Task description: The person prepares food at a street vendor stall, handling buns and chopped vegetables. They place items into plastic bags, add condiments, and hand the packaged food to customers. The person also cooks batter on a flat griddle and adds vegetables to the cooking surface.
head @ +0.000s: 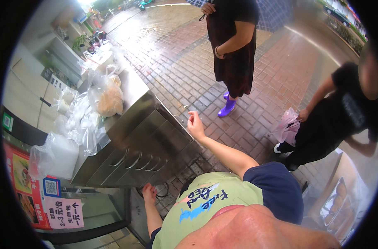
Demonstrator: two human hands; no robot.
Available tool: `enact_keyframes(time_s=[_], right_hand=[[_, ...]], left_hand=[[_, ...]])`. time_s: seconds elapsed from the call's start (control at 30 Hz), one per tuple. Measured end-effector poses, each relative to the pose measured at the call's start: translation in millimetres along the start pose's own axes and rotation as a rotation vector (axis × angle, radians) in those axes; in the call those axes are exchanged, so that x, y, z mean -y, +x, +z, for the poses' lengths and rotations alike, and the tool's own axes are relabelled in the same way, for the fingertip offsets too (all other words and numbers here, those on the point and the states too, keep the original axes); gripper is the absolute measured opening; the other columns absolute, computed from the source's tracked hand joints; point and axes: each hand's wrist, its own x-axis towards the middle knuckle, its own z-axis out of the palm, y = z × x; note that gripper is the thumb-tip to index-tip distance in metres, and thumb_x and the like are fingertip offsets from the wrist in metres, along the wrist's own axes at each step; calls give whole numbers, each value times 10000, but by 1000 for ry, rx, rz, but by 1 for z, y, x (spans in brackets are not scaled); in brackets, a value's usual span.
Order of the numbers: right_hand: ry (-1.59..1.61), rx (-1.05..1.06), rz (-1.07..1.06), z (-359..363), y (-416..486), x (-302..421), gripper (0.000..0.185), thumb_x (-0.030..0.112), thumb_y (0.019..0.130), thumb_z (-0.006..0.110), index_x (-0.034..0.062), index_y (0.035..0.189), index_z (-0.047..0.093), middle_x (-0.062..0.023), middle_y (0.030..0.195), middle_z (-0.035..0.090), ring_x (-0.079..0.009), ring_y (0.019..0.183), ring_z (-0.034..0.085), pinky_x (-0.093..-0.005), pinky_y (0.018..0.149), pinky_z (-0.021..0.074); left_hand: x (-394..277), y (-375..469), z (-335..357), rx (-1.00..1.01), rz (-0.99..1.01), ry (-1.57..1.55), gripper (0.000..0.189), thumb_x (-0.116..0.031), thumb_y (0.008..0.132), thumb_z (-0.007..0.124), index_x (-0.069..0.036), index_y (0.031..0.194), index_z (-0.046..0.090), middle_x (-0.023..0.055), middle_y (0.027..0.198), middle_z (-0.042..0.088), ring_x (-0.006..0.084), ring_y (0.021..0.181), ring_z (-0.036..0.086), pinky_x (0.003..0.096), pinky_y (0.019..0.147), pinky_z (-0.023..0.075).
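Loosely curled and empty, my right hand [195, 127] is raised near the edge of a stainless steel cabinet [139, 137]. Lower down, my left hand [149, 192] hangs beside the near end of the cabinet, its fingers bent and nothing visible in them. A row of curved metal handles [140, 161] lines the cabinet front. On its top lie clear plastic bags [83, 119], one bag of brownish bowls or lids [110, 99], and a bag with a white block-like content [59, 152].
A person in a dark dress and purple boots [227, 105] stands on wet brick paving [179, 71] under a checked umbrella [273, 14]. At right, another person in black [329, 124] holds a pink plastic bag [287, 126]. A glass stall panel [98, 205] bears printed signs [64, 214].
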Motion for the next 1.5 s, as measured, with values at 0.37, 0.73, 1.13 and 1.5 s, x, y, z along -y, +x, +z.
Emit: enact_keyframes(time_s=[0.37, 0.73, 1.13, 1.5], right_hand=[[-27, 713, -855, 58, -28, 195, 194, 1, 716, 586, 41, 905, 574, -115, 805, 550, -302, 736, 539, -377, 654, 442], [-117, 932, -551, 35, -120, 139, 93, 47, 760, 604, 49, 852, 594, -113, 789, 600, -316, 742, 592, -394, 639, 485], [-239, 866, -489, -2, -133, 151, 114, 54, 785, 603, 46, 898, 604, -113, 840, 617, -302, 779, 604, -376, 660, 495], [-463, 728, -809, 28, -120, 310, 399, 45, 800, 579, 131, 1190, 580, -112, 615, 578, -258, 528, 561, -337, 500, 432]], left_hand=[[-123, 13, 53, 254, -131, -707, 347, -231, 825, 607, 87, 929, 514, 221, 874, 612, 334, 864, 617, 417, 777, 528], [-181, -23, 87, 197, 201, -934, 110, -154, 811, 581, -52, 839, 549, 91, 778, 591, 225, 701, 576, 390, 682, 515], [-162, 0, 56, 416, 430, -782, 29, -61, 906, 512, -63, 932, 499, 150, 972, 634, 260, 967, 613, 409, 850, 520], [-93, -144, 42, 350, 350, -851, 94, -15, 870, 459, -91, 925, 467, 147, 982, 627, 302, 998, 608, 422, 849, 524]])
